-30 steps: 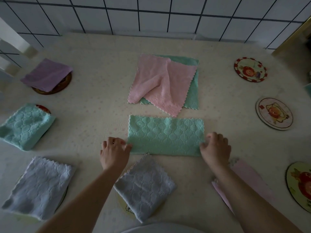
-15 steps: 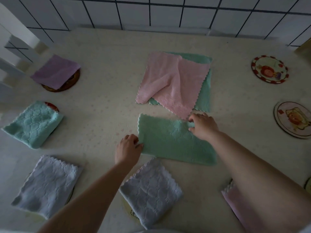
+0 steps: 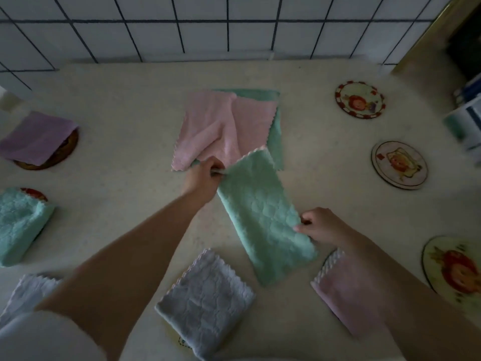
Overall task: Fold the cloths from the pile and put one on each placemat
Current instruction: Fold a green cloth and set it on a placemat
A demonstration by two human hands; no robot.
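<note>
Cloth [image 3: 263, 220], half-folded, is being held just above the counter [image 3: 130, 105] near the pile [image 3: 223, 126], pinched by left hand [image 3: 205, 175] and right hand [image 3: 320, 225]; corners should probably be matched before creasing.

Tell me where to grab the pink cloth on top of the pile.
Pinch the pink cloth at its near left corner, coming from your side. That corner lies flat on the bare table, clear of the green cloth under it.

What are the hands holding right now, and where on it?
Both hold the half-folded green cloth: left hand pinches its far corner, right hand pinches its right long edge.
</note>
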